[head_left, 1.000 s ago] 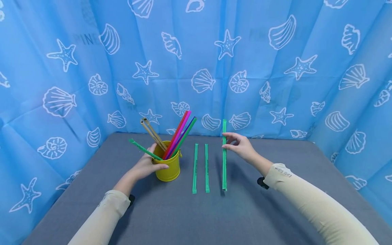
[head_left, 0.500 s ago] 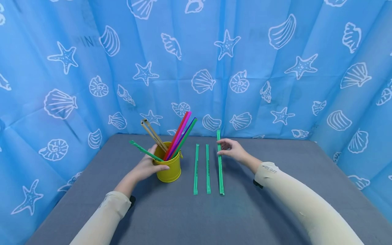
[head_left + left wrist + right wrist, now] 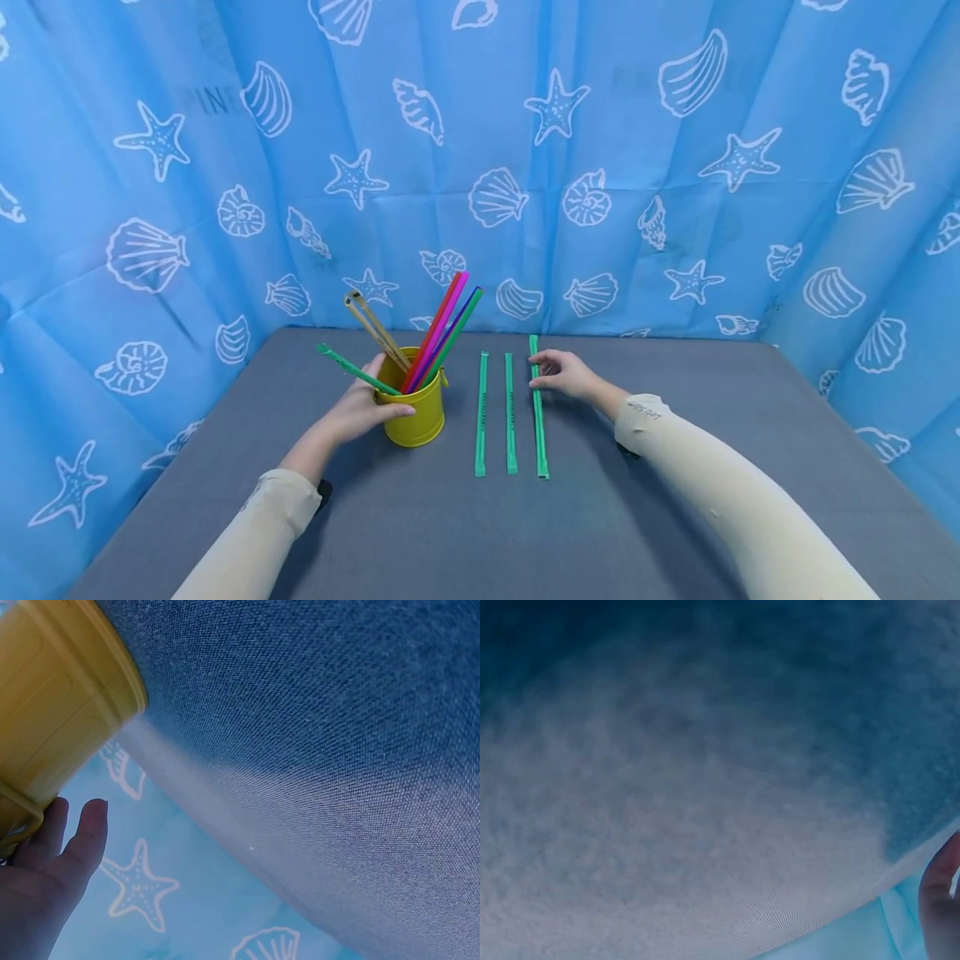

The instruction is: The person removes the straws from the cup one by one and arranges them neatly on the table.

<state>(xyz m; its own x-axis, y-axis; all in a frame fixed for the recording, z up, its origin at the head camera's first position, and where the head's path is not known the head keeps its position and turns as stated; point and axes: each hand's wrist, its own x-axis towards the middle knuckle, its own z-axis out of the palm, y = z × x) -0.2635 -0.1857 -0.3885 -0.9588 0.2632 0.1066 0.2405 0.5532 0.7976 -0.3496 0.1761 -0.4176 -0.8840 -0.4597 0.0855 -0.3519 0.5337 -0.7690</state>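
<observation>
My left hand (image 3: 356, 412) grips the side of a small yellow bucket (image 3: 416, 421), thumb across its front. In the left wrist view the bucket (image 3: 64, 697) fills the upper left corner, with part of the hand (image 3: 52, 874) below it. Near the back of the table my right hand (image 3: 566, 374) pinches the upper part of a green paper-wrapped straw (image 3: 539, 425), whose near end lies low at the tabletop. To its left, two more green wrapped straws (image 3: 511, 417) lie side by side, roughly parallel. The right wrist view catches only some fingers (image 3: 939, 881).
From the bucket lean gold wrapped straws (image 3: 381, 333), a red straw (image 3: 433, 333), magenta, purple and green straws, and one green wrapped straw (image 3: 347, 364) tilted left. A grey cloth covers the table (image 3: 450, 542). A blue shell-print curtain (image 3: 480, 125) hangs behind and beside it.
My right hand has moved left and down with the green wrapped straw, bringing it beside the other two and lower toward the table. My left hand and the bucket stay put.
</observation>
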